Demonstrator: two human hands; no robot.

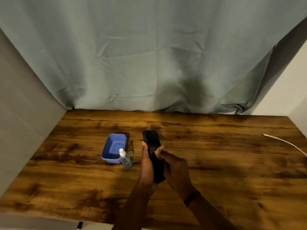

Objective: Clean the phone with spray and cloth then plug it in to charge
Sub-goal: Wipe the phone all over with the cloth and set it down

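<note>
Hands, two, bare, meeting just below the centre of the frame: left hand (147,165) wrapped around the left edge of a black phone (152,143), gripping it; right hand (174,168) pressed against the phone's right side with fingers curled over the screen, a small pale item pinched at the fingertips, too blurred to tell whether it is cloth. Phone: dark, slim, held tilted above the worktop (216,171), top end pointing toward the upper part of the frame, lower end hidden between the palms. Right wrist: dark band. Worktop: wood-grain, brown with dark streaks, filling the lower half of the frame. Spray bottle (125,159): clear, small, white nozzle, upright, left of the hands and apart from them, standing just beside the near right corner of a blue tub (114,147). Blue tub: rectangular, open; contents cannot be told. Clear cap (130,153): small, just behind the bottle. Charging cable (285,143): white, lying at the right edge of the frame, plug end free on the worktop, well apart from the phone. Backdrop: grey-green curtain (149,55), creased, across the upper frame.
</note>
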